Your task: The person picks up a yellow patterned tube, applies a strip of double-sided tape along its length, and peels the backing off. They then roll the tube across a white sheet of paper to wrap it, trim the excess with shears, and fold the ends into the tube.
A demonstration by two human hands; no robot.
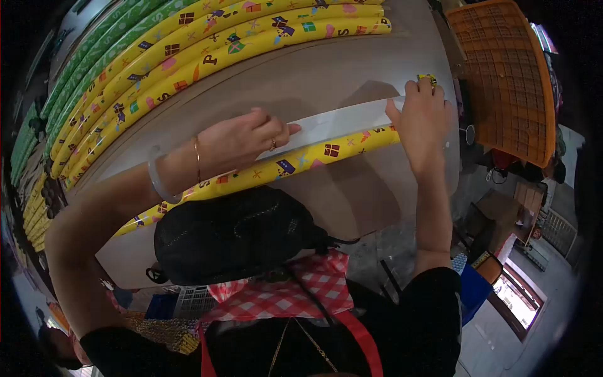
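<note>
A yellow printed wrapping paper roll (314,154) lies across the table, a white strip of its underside (342,122) showing along the far edge. My left hand (251,139), wearing a ring, lies over the strip with its fingers curled in and one fingertip out on the white. What those fingers hold, if anything, is hidden. At the roll's right end is my right hand (426,122), fingers bent over the white strip's end and thumb on its surface. A small yellow printed piece (427,80) shows at its fingertips.
Several yellow wrapping paper rolls (232,53) lie on the far side of the table (377,63), green ones (94,69) beyond them. A black pouch (235,235) sits at the near edge, against the roll. An orange basket (509,75) stands off the right edge.
</note>
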